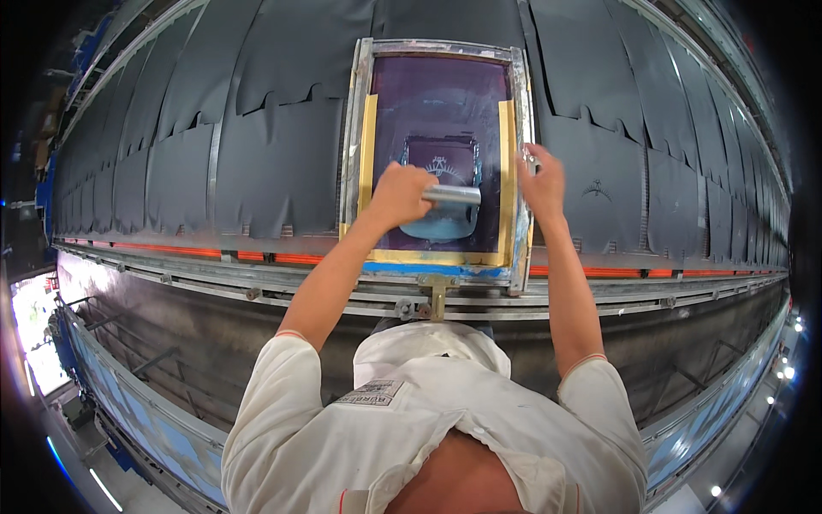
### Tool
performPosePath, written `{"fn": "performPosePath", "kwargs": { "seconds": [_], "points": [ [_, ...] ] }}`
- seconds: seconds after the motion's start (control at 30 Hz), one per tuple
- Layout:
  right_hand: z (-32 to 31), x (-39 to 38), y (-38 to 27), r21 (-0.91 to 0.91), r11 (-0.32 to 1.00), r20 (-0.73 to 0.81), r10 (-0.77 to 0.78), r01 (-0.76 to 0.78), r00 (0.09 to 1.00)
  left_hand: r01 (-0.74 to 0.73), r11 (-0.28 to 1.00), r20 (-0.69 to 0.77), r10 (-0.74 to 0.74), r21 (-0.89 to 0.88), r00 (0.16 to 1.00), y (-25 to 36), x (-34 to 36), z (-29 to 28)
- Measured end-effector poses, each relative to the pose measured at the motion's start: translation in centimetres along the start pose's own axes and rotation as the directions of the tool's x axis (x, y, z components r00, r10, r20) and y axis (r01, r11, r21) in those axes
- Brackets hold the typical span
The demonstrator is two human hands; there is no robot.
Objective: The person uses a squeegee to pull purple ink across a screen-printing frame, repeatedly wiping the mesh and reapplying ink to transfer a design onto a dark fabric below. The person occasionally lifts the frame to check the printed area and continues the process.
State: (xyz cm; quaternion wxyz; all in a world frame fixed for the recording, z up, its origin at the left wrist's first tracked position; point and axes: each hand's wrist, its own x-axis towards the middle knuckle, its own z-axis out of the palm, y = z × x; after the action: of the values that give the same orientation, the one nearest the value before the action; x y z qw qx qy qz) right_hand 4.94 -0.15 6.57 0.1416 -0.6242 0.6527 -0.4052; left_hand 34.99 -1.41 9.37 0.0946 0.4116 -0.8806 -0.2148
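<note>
While the left hand (404,195) wraps round the left end of a silvery metal bar (454,194), the bar points right, its long axis running crosswise over the screen frame (441,48), between the 2 hands! The left is clearly nearer, gripping it; the right hand (541,180) sits apart from the bar, curled beside a small metal fitting (531,158) at the frame's right rail, and I cannot tell whether it grips. The frame's own length runs away from the wearer, so bar and frame cross. On the near side, a pale blue patch (438,228) shines on dark purple mesh (438,96), edged by yellow tape (437,257). Underneath, a long table (685,290) carries dark sheets (274,163); beyond, a bright patch (38,334) glows far left, small lamps (789,373) lower right
</note>
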Motion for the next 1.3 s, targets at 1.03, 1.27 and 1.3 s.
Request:
{"fn": "performPosePath", "kwargs": {
  "seconds": [1.03, 1.27, 1.3],
  "points": [
    [24.4, -1.7, -21.1, 0.444, 0.779, 0.041, 0.475, -0.442, 0.879, 0.200, 0.966, -0.299, -0.145, 0.165, 0.943, -16.8, -27.1, -13.1],
    [24.7, -1.3, -21.1, 0.195, 0.916, -0.119, 0.378, -0.352, 0.918, 0.180, 0.975, -0.195, -0.153, 0.128, 0.969, -18.9, -24.7, -13.2],
    [24.5, -1.1, -21.9, 0.228, 0.879, -0.049, 0.440, -0.418, 0.897, 0.206, 0.973, -0.164, -0.187, 0.108, 0.969, -19.2, -24.6, -13.3]
  ]
}}
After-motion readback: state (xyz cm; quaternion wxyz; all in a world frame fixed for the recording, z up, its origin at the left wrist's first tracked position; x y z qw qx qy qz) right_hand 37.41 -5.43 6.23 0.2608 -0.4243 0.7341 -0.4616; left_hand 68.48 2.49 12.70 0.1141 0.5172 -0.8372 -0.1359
